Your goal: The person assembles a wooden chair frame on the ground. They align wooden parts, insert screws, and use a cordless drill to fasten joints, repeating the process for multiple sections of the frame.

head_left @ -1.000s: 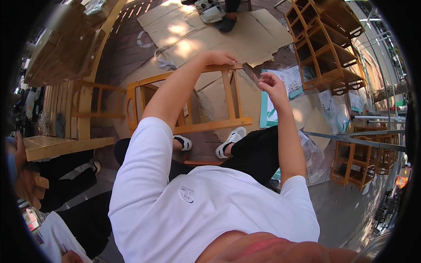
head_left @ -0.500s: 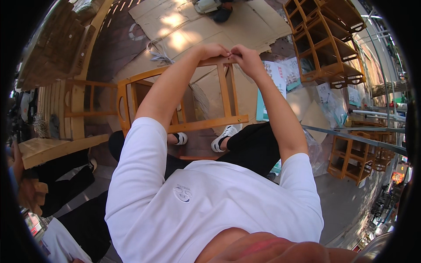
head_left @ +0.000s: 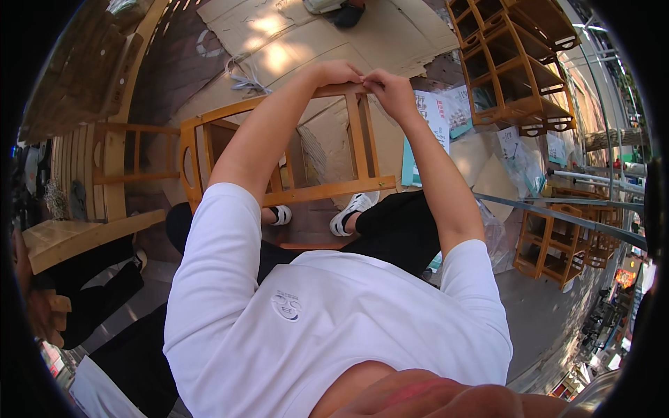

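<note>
An orange-brown wooden rack frame (head_left: 327, 193) with open sides lies tilted in front of my legs. Over its far right corner, my left hand (head_left: 339, 72) and my right hand (head_left: 391, 92) meet with their fingertips pinched together. Whatever small thing they may hold between them is too small to make out. Both hands are right at the far rail of the frame, close to the end of an upright slat. My left forearm hides part of that rail and the panel behind it.
Flattened cardboard (head_left: 376, 42) covers the ground ahead, with a grey strap (head_left: 249, 82) on it. Stacked wooden racks (head_left: 519, 70) stand at the right, near plastic-wrapped printed sheets (head_left: 523, 164). A metal bar (head_left: 557, 209) crosses there. A wooden bench (head_left: 90, 233) and another person's legs are at the left.
The whole view has shifted slightly. My fingertips stay together at the same corner of the frame, with little other visible movement.
</note>
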{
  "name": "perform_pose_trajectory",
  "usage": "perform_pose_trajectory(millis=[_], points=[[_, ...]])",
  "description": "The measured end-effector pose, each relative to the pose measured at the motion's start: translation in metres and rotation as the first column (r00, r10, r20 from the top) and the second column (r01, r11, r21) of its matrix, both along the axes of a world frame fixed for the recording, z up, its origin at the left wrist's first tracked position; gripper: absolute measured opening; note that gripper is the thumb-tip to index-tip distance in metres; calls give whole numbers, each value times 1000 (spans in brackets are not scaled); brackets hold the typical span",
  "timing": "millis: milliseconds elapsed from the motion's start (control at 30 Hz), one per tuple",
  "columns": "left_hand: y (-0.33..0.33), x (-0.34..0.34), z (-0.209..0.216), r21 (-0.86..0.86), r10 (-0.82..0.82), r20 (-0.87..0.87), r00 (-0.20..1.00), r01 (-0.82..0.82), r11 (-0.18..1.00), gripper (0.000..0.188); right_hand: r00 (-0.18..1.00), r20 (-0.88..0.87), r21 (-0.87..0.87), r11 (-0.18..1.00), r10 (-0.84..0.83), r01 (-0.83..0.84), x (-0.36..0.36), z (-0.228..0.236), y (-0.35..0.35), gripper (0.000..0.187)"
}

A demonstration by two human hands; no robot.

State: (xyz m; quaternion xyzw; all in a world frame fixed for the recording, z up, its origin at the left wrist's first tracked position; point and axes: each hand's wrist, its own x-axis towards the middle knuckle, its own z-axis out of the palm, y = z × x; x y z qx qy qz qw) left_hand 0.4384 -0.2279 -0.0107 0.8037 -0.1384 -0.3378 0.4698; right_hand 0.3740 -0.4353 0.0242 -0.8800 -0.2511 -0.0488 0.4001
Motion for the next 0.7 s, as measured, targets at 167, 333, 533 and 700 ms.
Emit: perform_pose_trajectory(millis=[167,333,533,700], points=[[4,1,-6,-61,10,-25,1000,-12,998,28,983,167,-109,992,77,-60,2,0,2,13],[0,6,-13,-101,26,-44,999,-30,994,28,946,275,-217,970,170,-111,9,-2,-2,14],[-1,8,-21,-170,47,-106,993,-65,983,28,879,299,-569,809,371,-147,10,24,4,9],[3,8,-21,-115,44,-60,997,-51,992,28,844,264,-734,665,466,-138,21,23,11,10]])
